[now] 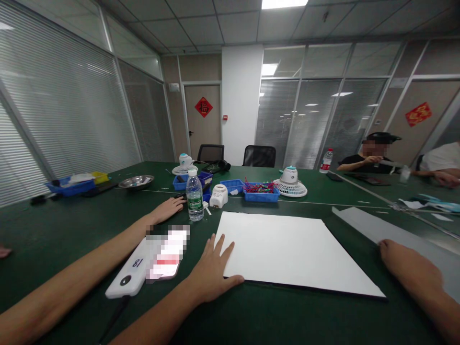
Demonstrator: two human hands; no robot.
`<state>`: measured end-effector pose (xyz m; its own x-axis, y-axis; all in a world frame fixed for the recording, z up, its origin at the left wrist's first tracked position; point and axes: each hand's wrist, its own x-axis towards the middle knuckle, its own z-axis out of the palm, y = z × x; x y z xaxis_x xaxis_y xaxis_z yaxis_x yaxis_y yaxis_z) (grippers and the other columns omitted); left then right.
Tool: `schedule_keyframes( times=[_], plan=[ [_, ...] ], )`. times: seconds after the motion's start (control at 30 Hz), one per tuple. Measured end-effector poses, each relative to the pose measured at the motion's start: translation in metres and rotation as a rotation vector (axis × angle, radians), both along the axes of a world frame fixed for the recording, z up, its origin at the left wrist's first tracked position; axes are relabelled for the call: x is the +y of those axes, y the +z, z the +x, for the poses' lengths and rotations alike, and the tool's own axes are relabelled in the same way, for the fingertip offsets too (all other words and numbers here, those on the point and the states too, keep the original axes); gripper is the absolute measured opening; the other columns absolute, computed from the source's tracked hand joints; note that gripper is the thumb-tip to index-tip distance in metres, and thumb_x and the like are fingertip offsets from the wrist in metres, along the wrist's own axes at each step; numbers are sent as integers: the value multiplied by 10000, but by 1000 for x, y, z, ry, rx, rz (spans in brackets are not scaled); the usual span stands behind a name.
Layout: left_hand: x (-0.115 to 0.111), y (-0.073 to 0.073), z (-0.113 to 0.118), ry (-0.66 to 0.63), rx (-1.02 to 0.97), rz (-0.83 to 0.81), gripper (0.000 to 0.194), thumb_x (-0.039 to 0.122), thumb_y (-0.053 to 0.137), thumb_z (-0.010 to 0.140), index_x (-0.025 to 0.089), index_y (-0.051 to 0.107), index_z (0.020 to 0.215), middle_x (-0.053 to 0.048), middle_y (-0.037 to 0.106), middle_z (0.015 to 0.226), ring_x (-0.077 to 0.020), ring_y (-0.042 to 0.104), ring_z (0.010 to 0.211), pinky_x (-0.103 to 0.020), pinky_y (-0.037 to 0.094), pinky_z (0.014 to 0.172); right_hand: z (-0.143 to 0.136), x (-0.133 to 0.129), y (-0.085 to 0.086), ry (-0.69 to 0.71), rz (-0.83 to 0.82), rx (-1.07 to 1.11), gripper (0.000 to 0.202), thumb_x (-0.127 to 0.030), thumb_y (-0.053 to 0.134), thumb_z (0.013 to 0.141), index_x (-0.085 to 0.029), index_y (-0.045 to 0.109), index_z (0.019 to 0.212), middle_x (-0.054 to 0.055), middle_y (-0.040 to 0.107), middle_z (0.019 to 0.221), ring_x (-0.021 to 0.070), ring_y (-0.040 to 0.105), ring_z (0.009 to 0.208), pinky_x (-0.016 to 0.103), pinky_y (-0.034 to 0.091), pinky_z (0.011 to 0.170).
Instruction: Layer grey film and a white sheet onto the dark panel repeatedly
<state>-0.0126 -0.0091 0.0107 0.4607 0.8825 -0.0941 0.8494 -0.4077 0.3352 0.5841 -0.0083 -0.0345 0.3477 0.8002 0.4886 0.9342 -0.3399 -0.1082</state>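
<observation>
White board lies flat on the counter, left hand at its near-left corner, fingers spread wide; light, even pressure should steady it. Right hand, fingers curled, seems to grip the grey sheet; avoid creasing.

Board – smooth, matt surf.; sheet – smooth too; basin v. shiny metal.

Glass partitions with blinds, white pillar, brown door. Two black chairs stand behind green desk. Ceiling light is on.
</observation>
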Motion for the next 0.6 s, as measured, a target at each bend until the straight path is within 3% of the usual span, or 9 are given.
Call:
schedule_keyframes(
  times=[0.1, 0.23, 0.33, 0.43, 0.5, 0.6],
  plan=[
    [1, 0, -1, 2, -8, -2, 1005, 825, 504, 832, 238, 233, 1602, -141, 24, 1690, -413, -105, 1519, -606, 78, 1237, -22, -5, 14, -37, -23, 15, 470, -469, 398, 962, -130, 723, 977, 169, 683, 681, 246, 622, 498, 350, 349, 468],
    [2, 0, 0, 2, -21, -5, 1000, 812, 518, 835, 227, 246, 1599, -134, 35, 1690, -407, -98, 1524, -595, 82, 1241, -86, -13, 30, 34, -4, -84, 410, -449, 408, 980, -161, 647, 1148, 139, 717, 770, 248, 657, 571, 338, 391, 481],
    [3, -2, 2, 12, -21, -6, 1030, 807, 535, 828, 197, 235, 1601, -138, 44, 1689, -397, -88, 1529, -571, 85, 1250, -144, -18, 30, 245, 31, -218, 368, -379, 398, 991, -200, 656, 1182, 121, 757, 914, 246, 701, 655, 330, 460, 495],
    [4, -5, 6, 39, -22, -11, 1101, 804, 575, 800, 160, 194, 1608, -138, 48, 1690, -387, -68, 1537, -544, 80, 1260, -192, -22, 21, 557, 90, -321, 351, -324, 416, 986, -237, 686, 1194, 76, 759, 1085, 238, 739, 865, 358, 589, 679],
    [6, -8, 8, 66, -38, -17, 1168, 804, 608, 773, 141, 142, 1613, -133, 26, 1691, -379, -59, 1541, -529, 80, 1265, -214, -26, 14, 725, 88, -350, 346, -300, 437, 981, -252, 697, 1203, 55, 754, 1125, 225, 733, 947, 377, 610, 797],
    [11, -13, 9, 94, -73, -11, 1270, 789, 666, 733, 121, 41, 1615, -132, -23, 1689, -360, -60, 1545, -511, 73, 1271, -234, -30, 8, 872, 29, -370, 341, -287, 469, 975, -284, 698, 1228, 32, 744, 1167, 216, 728, 983, 388, 621, 827]
  ],
)
